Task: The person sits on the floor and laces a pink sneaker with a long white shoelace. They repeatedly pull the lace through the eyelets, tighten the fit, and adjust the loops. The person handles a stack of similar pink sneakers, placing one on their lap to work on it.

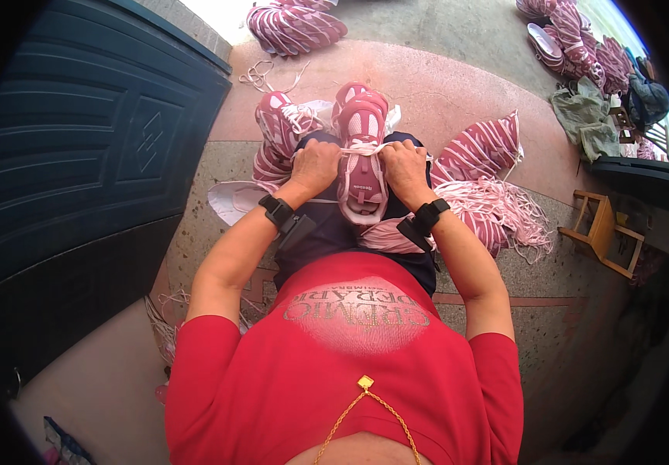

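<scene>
Between my knees sits a pink shoe upper [363, 182], its tongue side toward me. A whitish shoelace [362, 150] runs across its front, drawn out to both sides. My left hand [316, 166] is closed round the lace just left of the shoe. On the other side my right hand [406, 172] grips the lace too, its fingers curled in. Each wrist wears a black strap with a small device. Left of my left hand stand more pink uppers [276, 128], the front one laced in white. A bundle of loose pale pink laces [497, 205] lies right of my right hand.
Stacked pink uppers [478, 147] lie right of my knees, and another pile [295, 29] is at the far left. More heaps [570, 39] stand far right near a grey-green cloth [586, 116]. A small wooden stool [601, 232] is at right. A dark door [94, 155] fills the left.
</scene>
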Motion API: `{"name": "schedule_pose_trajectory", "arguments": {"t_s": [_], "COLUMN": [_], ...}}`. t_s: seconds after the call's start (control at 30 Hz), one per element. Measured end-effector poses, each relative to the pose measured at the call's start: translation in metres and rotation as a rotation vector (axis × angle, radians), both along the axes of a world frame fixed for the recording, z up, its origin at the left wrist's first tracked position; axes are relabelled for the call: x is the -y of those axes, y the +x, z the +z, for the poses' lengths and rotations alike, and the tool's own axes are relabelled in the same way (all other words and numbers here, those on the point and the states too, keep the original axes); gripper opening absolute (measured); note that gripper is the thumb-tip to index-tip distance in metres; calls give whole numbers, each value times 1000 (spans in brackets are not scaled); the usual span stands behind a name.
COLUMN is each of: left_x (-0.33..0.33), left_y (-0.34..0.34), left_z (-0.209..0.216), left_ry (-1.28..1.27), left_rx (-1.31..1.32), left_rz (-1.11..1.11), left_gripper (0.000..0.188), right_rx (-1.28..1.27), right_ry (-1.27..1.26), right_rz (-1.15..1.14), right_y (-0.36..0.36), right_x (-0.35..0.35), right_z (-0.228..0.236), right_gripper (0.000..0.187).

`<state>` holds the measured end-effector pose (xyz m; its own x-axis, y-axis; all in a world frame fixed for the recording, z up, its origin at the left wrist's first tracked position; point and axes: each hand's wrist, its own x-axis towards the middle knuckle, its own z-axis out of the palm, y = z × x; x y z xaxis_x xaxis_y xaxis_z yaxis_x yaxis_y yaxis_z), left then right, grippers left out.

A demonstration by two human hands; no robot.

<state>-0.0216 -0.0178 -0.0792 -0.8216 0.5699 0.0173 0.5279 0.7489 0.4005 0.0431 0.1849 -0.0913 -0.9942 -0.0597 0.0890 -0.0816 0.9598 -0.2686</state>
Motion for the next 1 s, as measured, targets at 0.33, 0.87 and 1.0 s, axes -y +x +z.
{"name": "schedule_pose_trajectory", "arguments": {"t_s": [0.33,0.87,1.0], "left_x": [-13,-44,-65], "left_y": [10,0,-22], "left_z": [20,31,23], "left_ry": [-79,1,-127], "left_rx": [-238,-88,-93], "left_rz": [18,-188,-310], "left_gripper": [20,18,15], "right_rx": [-83,-86,-156], "right_ry": [17,-570,-498], "right_rz": [-78,-19,-16], "right_y": [6,16,16], "right_x": [0,-10,-4], "right_z": [13,-19,-4], "right_gripper": [22,18,11]}}
